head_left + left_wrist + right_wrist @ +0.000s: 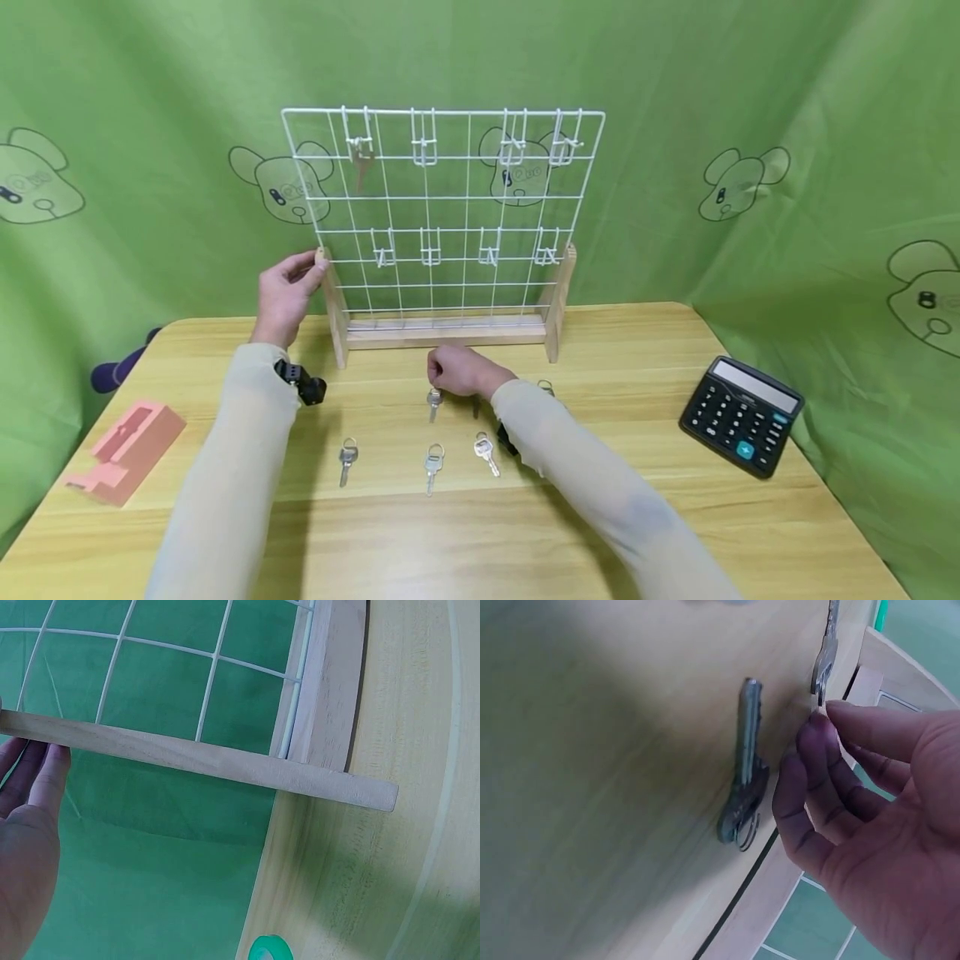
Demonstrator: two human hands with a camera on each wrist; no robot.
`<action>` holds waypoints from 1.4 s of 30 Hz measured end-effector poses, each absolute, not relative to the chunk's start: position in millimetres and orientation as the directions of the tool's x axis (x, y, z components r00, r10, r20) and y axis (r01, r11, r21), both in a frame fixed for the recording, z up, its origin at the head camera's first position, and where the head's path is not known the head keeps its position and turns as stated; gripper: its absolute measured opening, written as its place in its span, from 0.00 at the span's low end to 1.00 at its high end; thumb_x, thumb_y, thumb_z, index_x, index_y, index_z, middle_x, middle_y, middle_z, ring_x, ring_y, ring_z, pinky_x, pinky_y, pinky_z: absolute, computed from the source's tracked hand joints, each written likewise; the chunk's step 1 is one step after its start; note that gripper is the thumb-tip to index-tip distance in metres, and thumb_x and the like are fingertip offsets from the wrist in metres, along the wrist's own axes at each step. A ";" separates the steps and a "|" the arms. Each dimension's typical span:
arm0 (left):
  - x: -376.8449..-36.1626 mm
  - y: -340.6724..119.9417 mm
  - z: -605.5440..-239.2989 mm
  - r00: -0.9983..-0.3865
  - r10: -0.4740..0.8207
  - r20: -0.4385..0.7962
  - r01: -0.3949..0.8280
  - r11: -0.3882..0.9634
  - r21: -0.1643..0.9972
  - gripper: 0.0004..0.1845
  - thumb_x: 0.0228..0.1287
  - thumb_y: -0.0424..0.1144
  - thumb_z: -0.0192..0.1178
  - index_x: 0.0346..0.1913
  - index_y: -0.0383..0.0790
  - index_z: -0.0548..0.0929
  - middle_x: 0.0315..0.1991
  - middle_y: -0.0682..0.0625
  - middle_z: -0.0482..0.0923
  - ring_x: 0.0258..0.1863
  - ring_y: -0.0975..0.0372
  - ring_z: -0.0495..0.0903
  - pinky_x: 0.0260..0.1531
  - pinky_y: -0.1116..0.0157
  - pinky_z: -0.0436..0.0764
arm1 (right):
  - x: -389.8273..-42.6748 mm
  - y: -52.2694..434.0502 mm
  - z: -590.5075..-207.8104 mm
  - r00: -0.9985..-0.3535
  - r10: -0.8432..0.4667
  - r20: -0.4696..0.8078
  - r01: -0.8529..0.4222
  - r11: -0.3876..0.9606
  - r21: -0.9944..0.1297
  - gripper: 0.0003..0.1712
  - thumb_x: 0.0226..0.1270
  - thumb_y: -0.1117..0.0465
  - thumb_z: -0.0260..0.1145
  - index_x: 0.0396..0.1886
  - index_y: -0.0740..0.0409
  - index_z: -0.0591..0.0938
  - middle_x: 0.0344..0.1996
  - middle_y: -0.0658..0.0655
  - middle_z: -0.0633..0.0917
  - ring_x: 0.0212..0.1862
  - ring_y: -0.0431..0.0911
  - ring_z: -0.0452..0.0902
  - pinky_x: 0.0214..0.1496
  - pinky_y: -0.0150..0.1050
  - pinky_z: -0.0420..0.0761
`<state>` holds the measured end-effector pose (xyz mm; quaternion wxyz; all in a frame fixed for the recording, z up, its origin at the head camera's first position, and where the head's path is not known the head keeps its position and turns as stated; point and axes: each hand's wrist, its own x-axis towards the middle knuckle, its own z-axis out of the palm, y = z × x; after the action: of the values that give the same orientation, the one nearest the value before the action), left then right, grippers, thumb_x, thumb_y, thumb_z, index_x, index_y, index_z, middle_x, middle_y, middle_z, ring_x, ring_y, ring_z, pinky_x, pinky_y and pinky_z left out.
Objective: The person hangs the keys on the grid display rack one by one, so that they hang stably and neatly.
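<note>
My left hand (283, 298) grips the top of the left wooden upright (334, 308) of a white wire grid rack (467, 197). In the left wrist view its fingers lie behind that wooden bar. Low over the table, my right hand (461, 371) pinches a silver key (434, 407) at its ring end, between thumb and fingertips. The right wrist view shows this key (825, 664) at the fingertips, with another key (742, 780) lying beside the hand. A reddish key (362, 169) hangs from the rack's top left hook.
In front of the rack lie more ringed keys, among them a left one (347, 460), a middle one (433, 468) and a right one (486, 454). White hooks line the grid in two rows. A black calculator (742, 415) is at right, a pink holder (127, 450) at left.
</note>
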<state>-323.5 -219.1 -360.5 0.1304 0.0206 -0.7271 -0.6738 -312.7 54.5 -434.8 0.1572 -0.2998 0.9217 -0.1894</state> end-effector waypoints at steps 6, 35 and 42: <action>-324.1 -218.0 -360.2 -0.965 -0.210 0.159 0.145 0.081 0.986 0.24 0.68 0.40 0.63 0.64 0.34 0.75 0.60 0.38 0.75 0.58 0.54 0.75 0.58 0.68 0.77 | -311.8 56.1 -432.6 -0.776 -0.601 -0.193 -0.487 0.765 -0.422 0.05 0.64 0.67 0.66 0.29 0.55 0.81 0.27 0.49 0.80 0.31 0.42 0.73 0.34 0.32 0.78; -324.9 -218.6 -360.5 -0.967 -0.202 0.154 0.142 0.076 0.987 0.25 0.68 0.39 0.63 0.64 0.33 0.74 0.60 0.38 0.74 0.58 0.54 0.75 0.58 0.68 0.77 | -312.2 69.2 -421.5 -0.799 -0.602 0.011 -0.461 0.600 -0.654 0.06 0.68 0.69 0.65 0.40 0.58 0.85 0.36 0.51 0.84 0.40 0.42 0.78 0.45 0.32 0.81; -323.6 -219.9 -361.5 -0.968 -0.202 0.150 0.136 0.081 0.987 0.25 0.69 0.41 0.63 0.65 0.33 0.74 0.61 0.38 0.74 0.58 0.54 0.74 0.58 0.69 0.77 | -309.8 72.7 -413.5 -0.799 -0.598 0.060 -0.474 0.566 -0.675 0.06 0.69 0.70 0.63 0.40 0.59 0.85 0.34 0.51 0.83 0.38 0.42 0.78 0.42 0.31 0.82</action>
<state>-323.6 -219.9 -361.5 0.1246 0.0228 -0.7246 -0.6775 -309.8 72.7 -413.5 0.0881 -0.3046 0.8804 -0.3526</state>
